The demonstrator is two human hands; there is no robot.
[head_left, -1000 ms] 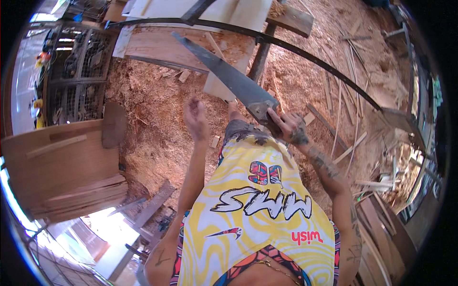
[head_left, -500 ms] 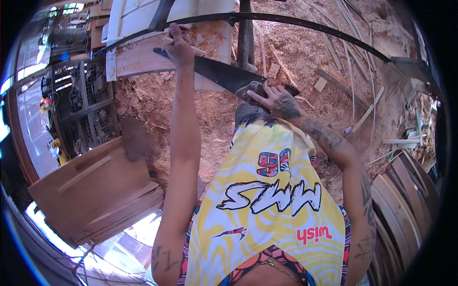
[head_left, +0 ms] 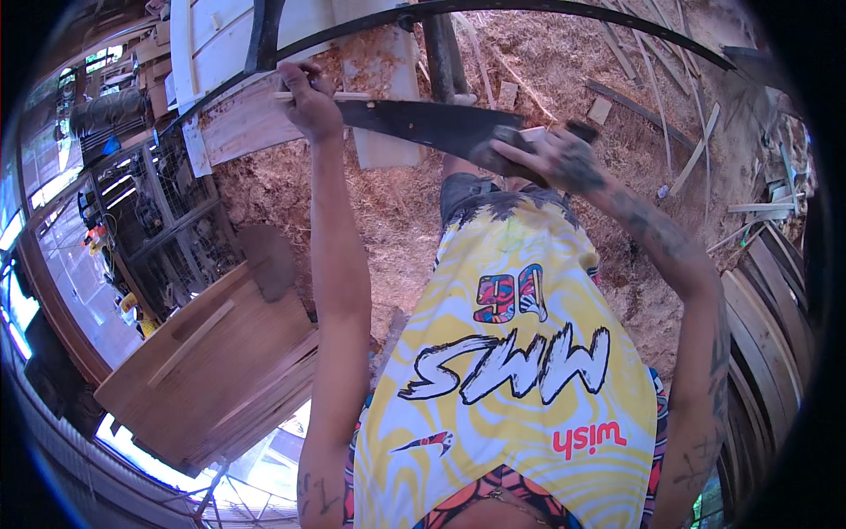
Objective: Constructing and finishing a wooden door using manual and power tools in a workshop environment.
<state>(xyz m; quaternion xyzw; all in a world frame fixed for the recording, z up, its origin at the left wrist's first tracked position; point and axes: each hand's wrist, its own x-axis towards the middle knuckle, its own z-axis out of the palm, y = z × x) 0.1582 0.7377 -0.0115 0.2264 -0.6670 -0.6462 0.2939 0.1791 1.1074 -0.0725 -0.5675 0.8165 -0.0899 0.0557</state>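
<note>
My right hand [head_left: 568, 160] is closed around the dark handle of a handsaw [head_left: 419, 125], slightly blurred. Its dark blade stretches leftward, and the tip reaches my left hand [head_left: 310, 104]. The fingers of that left hand are bent closed on a thin pale wood strip [head_left: 354, 96], which sticks out on both sides of the fist, right by the blade. Whether the teeth touch the strip cannot be made out. Behind the left hand lies a pale board [head_left: 251, 119] dusted with sawdust.
A long dark curved bar [head_left: 493, 7] arches across the far side, beside a dark post [head_left: 438, 66]. Wood scraps and sawdust [head_left: 564, 79] cover the ground. Brown planks [head_left: 220, 353] are stacked at the left, more boards [head_left: 758, 326] at the right.
The saw and my right hand have moved right, drawing the blade back along the strip. My left hand sits a little lower and further left, its grip kept. The whole view has shifted slightly.
</note>
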